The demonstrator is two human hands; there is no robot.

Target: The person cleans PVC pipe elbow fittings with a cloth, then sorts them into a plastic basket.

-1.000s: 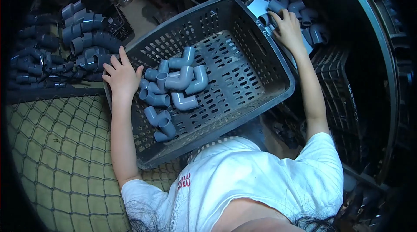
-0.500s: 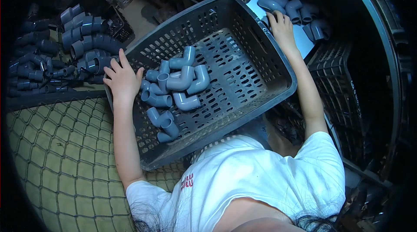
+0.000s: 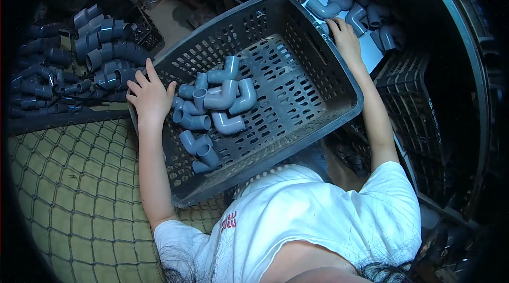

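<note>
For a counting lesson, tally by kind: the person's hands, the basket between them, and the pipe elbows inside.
Left hand and right hand: 2
Basket: 1
Pipe elbows: at least 8; overlaps hide the exact count
Total: at least 11

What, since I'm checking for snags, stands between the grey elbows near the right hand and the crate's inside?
The crate's raised side wall, beside the right hand, stands between those grey elbows and the inside.

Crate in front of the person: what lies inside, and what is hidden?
Grey pipe elbows lie heaped in the crate, toward its left end; the slotted floor shows to the right. Floor beneath the elbows is covered; anything there cannot be seen.
</note>
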